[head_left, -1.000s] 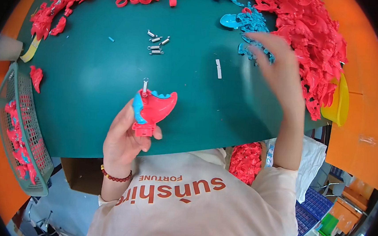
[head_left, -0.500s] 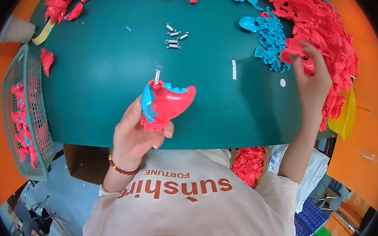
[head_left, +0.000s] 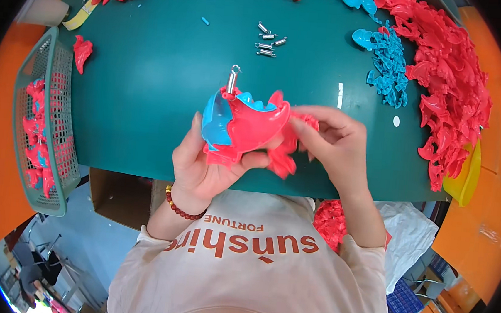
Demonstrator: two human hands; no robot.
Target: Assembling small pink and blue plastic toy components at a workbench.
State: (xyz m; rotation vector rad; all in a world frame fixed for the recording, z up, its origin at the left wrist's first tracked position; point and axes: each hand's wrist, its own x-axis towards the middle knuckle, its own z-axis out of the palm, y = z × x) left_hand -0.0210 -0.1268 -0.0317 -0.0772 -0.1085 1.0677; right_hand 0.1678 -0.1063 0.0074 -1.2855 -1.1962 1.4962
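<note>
Head view shows a person's two bare hands close together over the near part of a green tabletop (head_left: 149, 101). The left hand (head_left: 199, 167) carries a red-and-blue assembly (head_left: 256, 126) above the tabletop, its fingers closed around the lower end, thumb on one side and fingertips on the other. A silver spring (head_left: 232, 81) stands up from the top of this assembly, with a hooked loop at its free end. The right hand (head_left: 337, 143) is just beside it, its fingers curled and pinching a loose red part (head_left: 285, 153); this part is blurred, and whether it touches the assembly cannot be told. Beyond the hands, a small group of springs (head_left: 265, 44) lies on the tabletop. To the right are a white strip (head_left: 340, 95), a white disc (head_left: 396, 121), a heap of small blue parts (head_left: 390, 67) and, along the edge, a large pile of red parts (head_left: 450, 84), with a yellow container (head_left: 465, 176) near its lower end. On the left, a green mesh basket (head_left: 65, 121) holds red and blue pieces, and a single red piece (head_left: 82, 53) lies near it.
</note>
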